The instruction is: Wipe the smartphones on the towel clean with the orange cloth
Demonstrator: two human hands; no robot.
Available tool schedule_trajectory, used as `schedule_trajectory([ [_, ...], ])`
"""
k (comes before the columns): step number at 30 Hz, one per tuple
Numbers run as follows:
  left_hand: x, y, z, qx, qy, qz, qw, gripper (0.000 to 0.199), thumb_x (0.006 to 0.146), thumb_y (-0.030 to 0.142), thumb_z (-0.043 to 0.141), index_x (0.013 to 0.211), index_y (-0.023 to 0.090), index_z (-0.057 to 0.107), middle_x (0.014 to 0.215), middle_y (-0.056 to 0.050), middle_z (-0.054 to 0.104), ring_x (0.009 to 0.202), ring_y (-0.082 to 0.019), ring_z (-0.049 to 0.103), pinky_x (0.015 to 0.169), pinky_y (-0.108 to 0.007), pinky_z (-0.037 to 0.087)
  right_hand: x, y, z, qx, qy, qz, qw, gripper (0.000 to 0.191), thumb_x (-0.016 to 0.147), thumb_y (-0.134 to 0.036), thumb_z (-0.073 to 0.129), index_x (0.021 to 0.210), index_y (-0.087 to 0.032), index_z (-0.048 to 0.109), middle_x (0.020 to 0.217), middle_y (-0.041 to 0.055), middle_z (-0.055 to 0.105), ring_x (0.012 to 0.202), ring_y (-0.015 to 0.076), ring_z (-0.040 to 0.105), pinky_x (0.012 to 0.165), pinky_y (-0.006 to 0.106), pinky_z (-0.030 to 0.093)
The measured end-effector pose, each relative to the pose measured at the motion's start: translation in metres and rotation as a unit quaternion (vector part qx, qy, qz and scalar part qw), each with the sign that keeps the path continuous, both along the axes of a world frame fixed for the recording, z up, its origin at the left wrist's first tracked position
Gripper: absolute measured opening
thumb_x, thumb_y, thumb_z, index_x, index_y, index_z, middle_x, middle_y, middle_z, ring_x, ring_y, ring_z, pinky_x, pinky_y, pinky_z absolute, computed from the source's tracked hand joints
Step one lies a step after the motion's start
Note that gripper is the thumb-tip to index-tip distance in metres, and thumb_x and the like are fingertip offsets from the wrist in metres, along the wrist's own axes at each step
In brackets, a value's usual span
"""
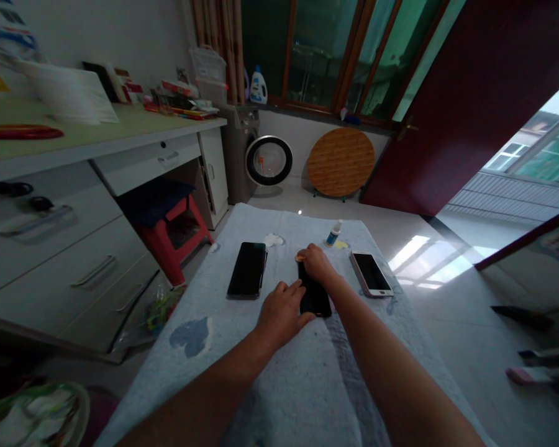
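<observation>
A black phone [315,298] lies between my hands on the cloth-covered table [289,372]. My left hand [282,310] rests on its left edge, fingers apart. Over the phone's far end, my right hand [315,262] has its fingers closed on a small orange-tan piece [300,257], mostly hidden by the fingers. Another dark phone [248,270] lies to the left, and a white phone with a black screen [371,273] to the right. Beyond my right hand stands a small white and blue bottle [334,233].
At the left are a desk with drawers [97,236] and a red stool [181,239]. A washing machine with its round door open [269,160] and a round wooden board [341,162] are at the back. A dark red door [438,105] stands at the right.
</observation>
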State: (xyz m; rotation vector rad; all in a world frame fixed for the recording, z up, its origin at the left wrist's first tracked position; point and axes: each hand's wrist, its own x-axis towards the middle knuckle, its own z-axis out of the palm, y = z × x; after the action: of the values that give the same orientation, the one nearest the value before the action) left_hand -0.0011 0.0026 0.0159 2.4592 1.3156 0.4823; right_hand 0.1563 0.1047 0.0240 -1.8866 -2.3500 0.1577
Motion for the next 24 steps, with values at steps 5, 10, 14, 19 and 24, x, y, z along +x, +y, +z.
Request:
schedule_trajectory([
  [5,0.000,0.000,-0.002,0.003,0.002,0.004,1.000,0.050,0.082,0.046,0.065,0.125,0.020,0.056,0.141,-0.006,0.052,0.113,-0.031,0.050,0.095,-0.045,0.046,0.023,0.007,0.001,-0.016,-0.019,-0.035,0.999,0.030,0.089,-0.012,0.048,0.105,-0.015,0.073,0.102,0.0149,0.066,0.090,0.0197,0.059,0.081,0.027,0.039],
  [10,0.000,-0.001,-0.002,0.010,-0.007,-0.001,1.000,0.052,0.082,0.045,0.066,0.126,0.020,0.056,0.141,-0.007,0.052,0.115,-0.031,0.049,0.098,-0.044,0.044,0.048,-0.006,0.003,-0.023,-0.017,-0.075,0.997,0.028,0.090,-0.014,0.048,0.102,-0.013,0.072,0.096,0.0133,0.070,0.086,0.0191,0.062,0.076,0.026,0.039],
  [14,-0.001,0.000,-0.002,0.007,-0.003,-0.006,1.000,0.053,0.080,0.046,0.067,0.126,0.019,0.057,0.140,-0.008,0.052,0.115,-0.030,0.049,0.097,-0.044,0.045,0.049,-0.027,0.002,-0.007,-0.004,-0.091,0.996,0.027,0.093,-0.019,0.045,0.103,-0.010,0.069,0.097,0.0128,0.068,0.087,0.0183,0.061,0.075,0.025,0.039],
  [19,-0.002,0.002,-0.004,0.009,-0.008,-0.010,1.000,0.054,0.079,0.046,0.068,0.126,0.019,0.057,0.142,-0.008,0.051,0.114,-0.030,0.050,0.096,-0.042,0.045,0.042,-0.065,-0.003,0.021,0.083,-0.051,0.995,0.025,0.094,-0.016,0.044,0.103,-0.014,0.068,0.097,0.0079,0.061,0.084,0.0135,0.057,0.076,0.022,0.039],
  [24,-0.001,0.003,-0.007,0.011,-0.013,-0.005,1.000,0.059,0.079,0.046,0.069,0.130,0.022,0.051,0.137,-0.007,0.055,0.114,-0.030,0.051,0.095,-0.042,0.044,0.032,-0.100,0.000,0.018,0.123,0.013,0.992,0.026,0.092,-0.013,0.046,0.100,-0.017,0.071,0.088,0.0044,0.056,0.081,0.0130,0.053,0.074,0.023,0.038],
])
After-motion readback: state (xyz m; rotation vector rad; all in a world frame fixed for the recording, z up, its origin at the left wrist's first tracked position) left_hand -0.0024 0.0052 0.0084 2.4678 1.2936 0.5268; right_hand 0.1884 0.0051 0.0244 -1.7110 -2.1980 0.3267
